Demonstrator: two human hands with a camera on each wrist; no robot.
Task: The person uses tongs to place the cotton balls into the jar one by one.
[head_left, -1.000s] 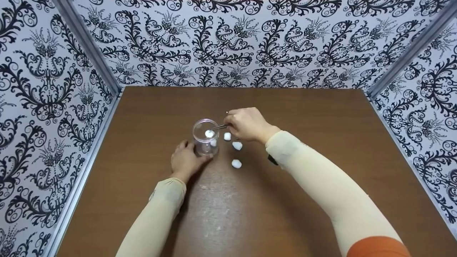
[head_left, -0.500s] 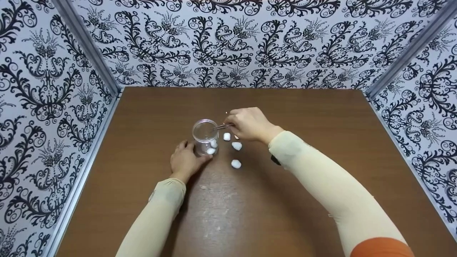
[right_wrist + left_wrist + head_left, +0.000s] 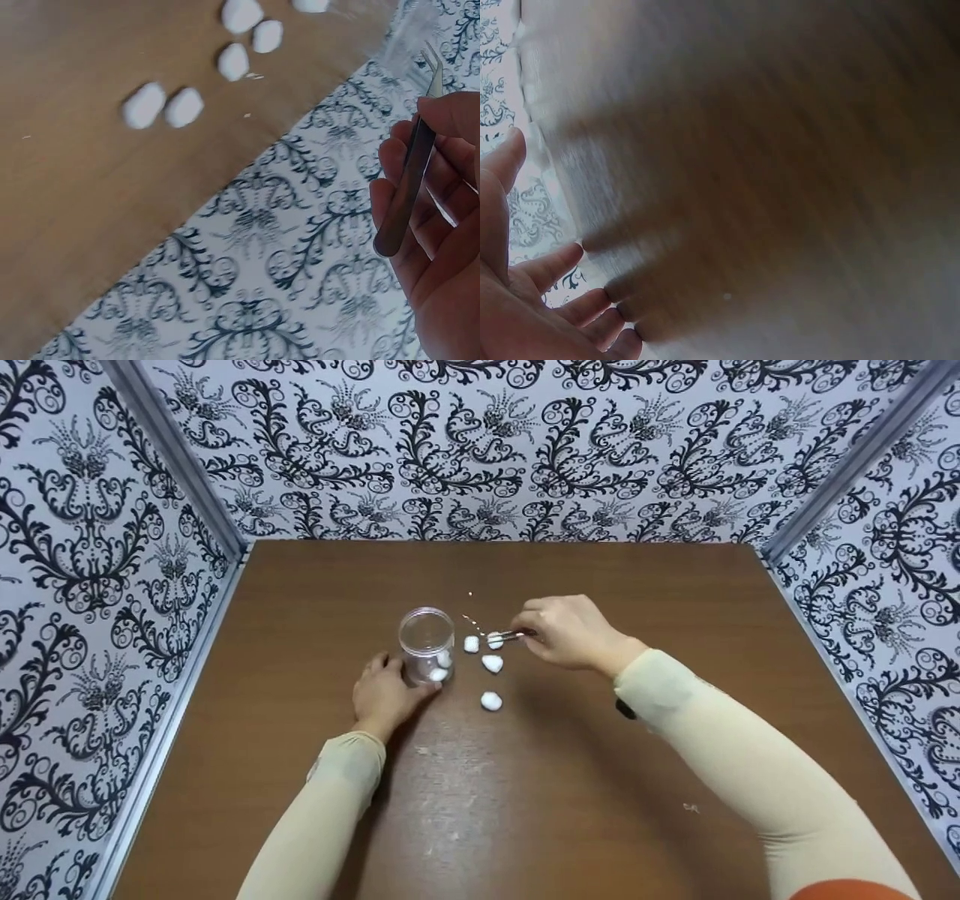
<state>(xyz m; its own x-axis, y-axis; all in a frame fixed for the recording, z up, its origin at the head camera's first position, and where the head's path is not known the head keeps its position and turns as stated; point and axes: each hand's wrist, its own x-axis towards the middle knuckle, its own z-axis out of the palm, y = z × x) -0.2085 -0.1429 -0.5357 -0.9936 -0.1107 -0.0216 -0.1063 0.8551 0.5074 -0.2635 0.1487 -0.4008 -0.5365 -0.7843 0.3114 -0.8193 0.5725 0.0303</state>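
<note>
My left hand [image 3: 386,694] holds the lower part of a clear round jar [image 3: 426,641], thumb at its near side. In the left wrist view, that hand's fingers [image 3: 559,266] reach out from the lower left. Two white cotton balls [image 3: 439,675] lie inside the jar, low on its right side. My right hand [image 3: 574,630] pinches metal tweezers [image 3: 409,187] with fine bent tips. In the head view the tips are at a cotton ball [image 3: 495,640] just right of the jar. Close by sit three more cotton balls [image 3: 492,664] on the table.
The brown wooden table [image 3: 465,810] has patterned black-and-white walls [image 3: 480,450] at the back and both sides. Small white crumbs [image 3: 470,619] lie behind the cotton balls. Grey metal posts [image 3: 172,450] stand at the corners.
A cotton ball held in the tweezers over the jar has dropped inside. My right hand has then moved right with the tweezers to another ball. The left hand stays at the jar.
</note>
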